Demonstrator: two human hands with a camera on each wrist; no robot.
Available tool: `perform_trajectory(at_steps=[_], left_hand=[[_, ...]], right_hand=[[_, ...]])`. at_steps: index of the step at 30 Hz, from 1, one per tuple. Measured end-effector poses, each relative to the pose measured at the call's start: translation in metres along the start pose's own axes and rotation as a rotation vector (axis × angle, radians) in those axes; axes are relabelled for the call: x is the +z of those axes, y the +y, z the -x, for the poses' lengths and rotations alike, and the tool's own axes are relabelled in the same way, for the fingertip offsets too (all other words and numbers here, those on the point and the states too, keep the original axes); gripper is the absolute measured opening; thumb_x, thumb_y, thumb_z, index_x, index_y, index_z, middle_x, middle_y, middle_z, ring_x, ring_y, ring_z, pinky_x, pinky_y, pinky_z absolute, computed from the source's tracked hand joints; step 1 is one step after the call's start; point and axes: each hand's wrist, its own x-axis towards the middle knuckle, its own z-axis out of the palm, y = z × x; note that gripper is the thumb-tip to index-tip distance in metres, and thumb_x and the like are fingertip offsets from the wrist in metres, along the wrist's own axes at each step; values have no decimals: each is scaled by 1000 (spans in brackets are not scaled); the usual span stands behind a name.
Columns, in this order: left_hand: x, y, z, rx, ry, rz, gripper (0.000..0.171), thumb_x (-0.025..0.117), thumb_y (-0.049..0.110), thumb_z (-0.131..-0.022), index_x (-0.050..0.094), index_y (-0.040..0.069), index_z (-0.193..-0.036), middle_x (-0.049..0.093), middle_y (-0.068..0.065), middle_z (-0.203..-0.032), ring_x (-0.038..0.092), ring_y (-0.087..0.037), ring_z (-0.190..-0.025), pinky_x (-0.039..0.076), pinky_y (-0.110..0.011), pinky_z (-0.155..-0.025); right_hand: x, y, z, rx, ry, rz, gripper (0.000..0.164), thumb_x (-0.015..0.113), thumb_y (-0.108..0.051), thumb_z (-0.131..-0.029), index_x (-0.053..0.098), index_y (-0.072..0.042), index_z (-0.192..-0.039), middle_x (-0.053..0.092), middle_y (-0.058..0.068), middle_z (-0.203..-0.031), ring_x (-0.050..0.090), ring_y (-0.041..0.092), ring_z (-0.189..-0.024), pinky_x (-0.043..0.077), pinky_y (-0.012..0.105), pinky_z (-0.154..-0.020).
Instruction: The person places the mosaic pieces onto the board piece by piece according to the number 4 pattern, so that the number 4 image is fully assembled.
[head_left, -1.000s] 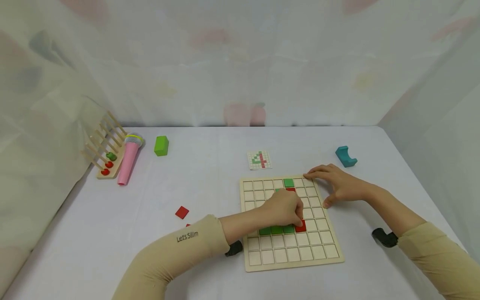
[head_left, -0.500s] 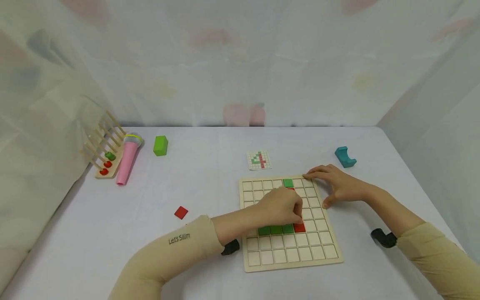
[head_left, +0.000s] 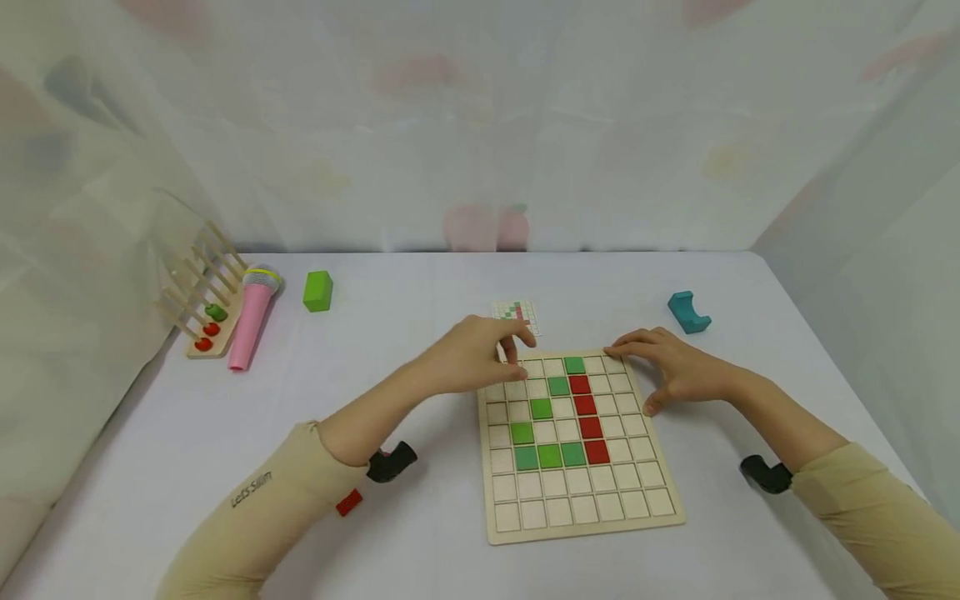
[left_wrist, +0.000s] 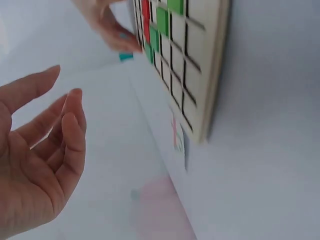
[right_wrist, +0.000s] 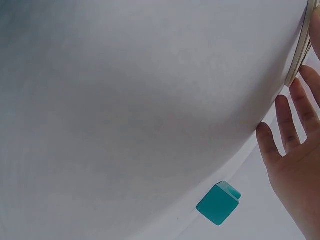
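A wooden grid board lies on the table with green tiles in a slanting line and a row, and a column of red tiles. Over its far left corner hovers my left hand, loosely curled; the left wrist view shows no object between its fingers. At the far right corner my right hand rests with spread fingers touching the board's edge and the thumb against its right side. Just behind the board lies a small pattern card, partly hidden by the left hand.
A loose red tile lies beside the left sleeve. Far left stand a pegged wooden rack, a pink toy microphone and a green block. A teal curved block sits behind the right hand.
My left hand has let go of the red tile at the foot of the red column and moved up and left off the board's middle. The right hand stays in place.
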Motion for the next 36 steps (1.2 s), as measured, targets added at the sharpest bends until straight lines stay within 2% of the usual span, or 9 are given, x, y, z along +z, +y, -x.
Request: perform_trajectory(at_steps=[7, 10, 13, 18, 22, 26, 30, 36], left_hand=[[-40, -42, 36, -25, -80, 23, 27, 72, 21, -89, 68, 21, -116, 69, 0, -99, 65, -13, -83, 53, -27, -73], [-51, -63, 51, -42, -129, 37, 24, 71, 20, -89, 69, 24, -112, 69, 2, -99, 65, -13, -88, 53, -29, -77], [-56, -85, 66, -56, -173, 51, 25, 71, 18, -88, 70, 21, -113, 71, 0, -104, 64, -13, -92, 53, -30, -81], [-55, -119, 91, -87, -211, 105, 26, 72, 15, -87, 70, 16, -113, 71, -4, -111, 64, -16, -97, 53, -26, -85], [-51, -139, 113, -113, -229, 159, 28, 72, 12, -86, 71, 22, -112, 69, -1, -113, 62, -19, -100, 53, -25, -84], [-46, -154, 131, -119, -217, 195, 32, 73, 11, -85, 71, 27, -113, 68, 2, -112, 59, -19, -101, 53, -24, -84], [-40, -163, 140, -118, -197, 230, 32, 76, 16, -84, 71, 26, -114, 67, 3, -113, 58, -16, -101, 53, -23, -85], [-33, -170, 144, -96, -173, 231, 32, 78, 23, -83, 72, 28, -114, 65, 6, -114, 57, -13, -104, 51, -23, -88]], right_hand=[[-2, -2, 2, 6, -1, 1, 94, 91, -32, -60, 51, -16, -143, 49, 10, -143, 39, 32, -132, 38, 60, -104], [-2, -2, 3, 8, -1, 4, 93, 91, -32, -61, 51, -16, -143, 49, 11, -143, 39, 33, -132, 38, 60, -105], [-2, -2, 4, 10, 0, 2, 94, 91, -32, -61, 51, -16, -143, 49, 11, -143, 39, 33, -132, 37, 60, -105], [-2, -2, 5, 8, 1, -9, 94, 91, -33, -61, 51, -15, -143, 49, 11, -143, 39, 33, -132, 37, 60, -104], [-1, -3, 4, 5, -2, -6, 93, 91, -34, -61, 51, -16, -143, 49, 10, -143, 39, 32, -131, 38, 59, -104], [-1, -3, 3, 6, -1, 0, 93, 91, -35, -61, 51, -16, -143, 49, 10, -143, 40, 31, -130, 38, 58, -103], [-1, -3, 3, 8, -4, 5, 93, 91, -36, -61, 51, -16, -143, 50, 10, -143, 40, 31, -130, 39, 58, -103], [-1, -3, 2, 8, -7, 0, 94, 91, -35, -61, 51, -16, -144, 49, 10, -143, 39, 31, -130, 38, 58, -104]])
